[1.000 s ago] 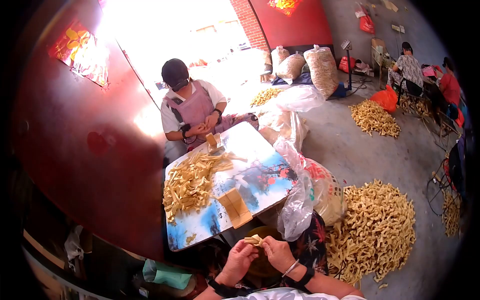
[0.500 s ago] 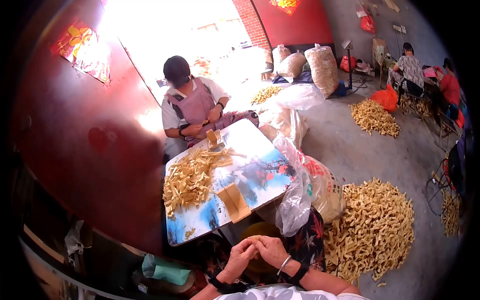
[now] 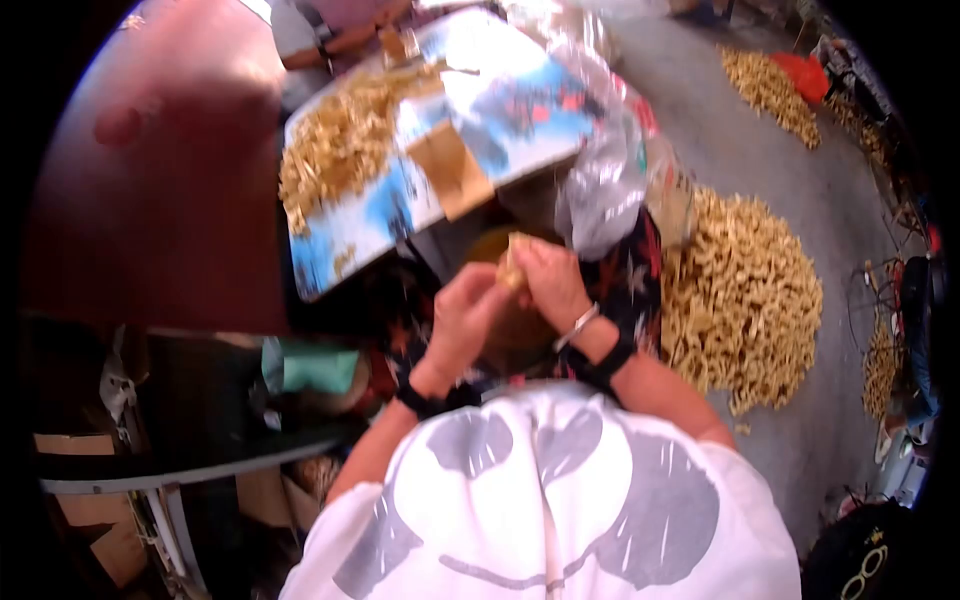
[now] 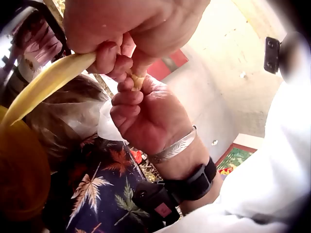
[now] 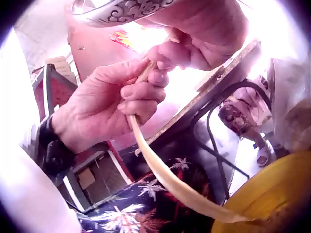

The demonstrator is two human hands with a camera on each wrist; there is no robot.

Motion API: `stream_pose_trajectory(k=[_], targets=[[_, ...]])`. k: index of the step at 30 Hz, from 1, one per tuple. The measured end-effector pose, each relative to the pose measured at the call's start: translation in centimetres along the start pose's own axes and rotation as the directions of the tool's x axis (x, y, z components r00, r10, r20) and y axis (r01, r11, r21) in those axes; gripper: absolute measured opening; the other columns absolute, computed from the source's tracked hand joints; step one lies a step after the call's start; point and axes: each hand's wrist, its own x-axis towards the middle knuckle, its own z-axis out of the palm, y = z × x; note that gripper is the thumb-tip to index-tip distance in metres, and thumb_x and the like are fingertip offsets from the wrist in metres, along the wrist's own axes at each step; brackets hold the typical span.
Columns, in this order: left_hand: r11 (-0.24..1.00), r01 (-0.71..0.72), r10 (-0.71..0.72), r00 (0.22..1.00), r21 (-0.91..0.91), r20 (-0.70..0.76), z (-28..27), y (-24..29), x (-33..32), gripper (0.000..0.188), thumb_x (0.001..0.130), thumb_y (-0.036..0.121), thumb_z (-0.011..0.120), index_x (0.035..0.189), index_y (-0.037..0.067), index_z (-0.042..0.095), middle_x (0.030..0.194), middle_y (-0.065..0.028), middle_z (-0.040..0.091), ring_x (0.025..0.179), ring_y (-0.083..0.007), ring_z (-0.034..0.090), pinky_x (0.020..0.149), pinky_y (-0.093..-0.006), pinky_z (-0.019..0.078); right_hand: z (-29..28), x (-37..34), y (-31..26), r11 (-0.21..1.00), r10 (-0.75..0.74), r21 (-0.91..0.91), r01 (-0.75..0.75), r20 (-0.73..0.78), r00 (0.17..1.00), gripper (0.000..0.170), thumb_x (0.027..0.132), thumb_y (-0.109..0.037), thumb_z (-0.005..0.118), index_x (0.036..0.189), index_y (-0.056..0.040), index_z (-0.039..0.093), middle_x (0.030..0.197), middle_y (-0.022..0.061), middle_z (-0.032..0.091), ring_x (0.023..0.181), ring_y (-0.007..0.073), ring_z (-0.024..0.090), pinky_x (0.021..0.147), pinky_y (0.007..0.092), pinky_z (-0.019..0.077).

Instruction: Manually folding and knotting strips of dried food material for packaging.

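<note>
Both hands meet over the lap in the head view. A long pale yellow strip [image 5: 170, 182], which looks like tofu skin, runs between the fingers of my left hand [image 3: 465, 315] and hangs down in a curve. Its lower end overlaps a yellow basin [image 5: 272, 189] in the right wrist view. My right hand [image 3: 552, 280], with a silver bangle above it, pinches the strip's upper part close beside the left fingertips. Curled fingers hide most of the strip there. In the left wrist view the right hand [image 4: 150, 116] sits below the left hand [image 4: 136, 22].
Ahead stands a painted table [image 3: 540, 130] bearing a heap of yellow strips [image 3: 340, 150] and a folded brown board [image 3: 450, 170]. Clear plastic [image 3: 605, 200] hangs at its right corner. A big pile of twisted yellow pieces [image 3: 745, 310] covers the floor to the right. Another person sits across the table.
The head view has tilted down, so the table sits higher and the shirt shows. The hands remain together; the yellow piece shows between them again after being mostly covered half a second ago.
</note>
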Motion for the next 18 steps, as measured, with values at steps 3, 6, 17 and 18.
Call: stream_pose_trajectory(k=[3, 6, 17, 18], targets=[[0.952, 0.024, -0.027, 1.0, -0.304, -0.004, 0.3, 1.0, 0.0, 0.015, 0.094, 0.009, 0.065, 0.107, 0.002, 0.063, 0.089, -0.0009, 0.066, 0.084, -0.0056, 0.06, 0.076, -0.0187, 0.0467, -0.7, -0.2, -1.6, 0.751, 0.389, 0.491, -0.44, 0.209, 0.897, 0.038, 0.1, -0.033, 0.048, 0.091, -0.0033, 0.07, 0.066, 0.0059, 0.067, 0.045, 0.0116, 0.057, 0.043, 0.0258, 0.0457], [0.958, 0.026, -0.018, 0.999, -0.285, 0.031, -0.4, -0.4, -0.2, 0.019, 0.092, 0.003, 0.064, 0.11, -0.001, 0.063, 0.101, -0.004, 0.068, 0.092, -0.0072, 0.061, 0.085, -0.0205, 0.0477, -0.2, -0.4, -1.9, 0.764, 0.393, 0.486, -0.425, 0.172, 0.903, 0.037, 0.1, -0.032, 0.049, 0.09, -0.0028, 0.069, 0.066, 0.0027, 0.066, 0.048, 0.0077, 0.058, 0.043, 0.0211, 0.0458], [0.92, 0.078, -0.103, 0.994, -0.385, -0.044, -0.8, -0.6, 0.0, 0.01, 0.092, 0.006, 0.065, 0.101, 0.003, 0.06, 0.085, 0.0035, 0.06, 0.08, -0.0031, 0.055, 0.074, -0.0171, 0.0456, 0.7, 0.0, -1.9, 0.854, 0.238, 0.399, -0.333, 0.269, 0.933, 0.026, 0.086, -0.025, 0.074, 0.097, -0.0042, 0.063, 0.067, -0.0004, 0.061, 0.058, 0.0051, 0.058, 0.053, 0.0207, 0.047], [0.911, 0.113, -0.13, 0.991, -0.396, -0.016, -1.1, -0.8, -0.2, 0.012, 0.093, 0.008, 0.065, 0.103, 0.004, 0.06, 0.084, 0.0042, 0.059, 0.074, -0.0021, 0.05, 0.067, -0.0167, 0.041, 0.7, 0.5, -0.9, 0.861, 0.244, 0.39, -0.327, 0.248, 0.937, 0.027, 0.085, -0.026, 0.075, 0.096, -0.0044, 0.062, 0.067, -0.0005, 0.061, 0.058, 0.0052, 0.057, 0.053, 0.0211, 0.0467]])
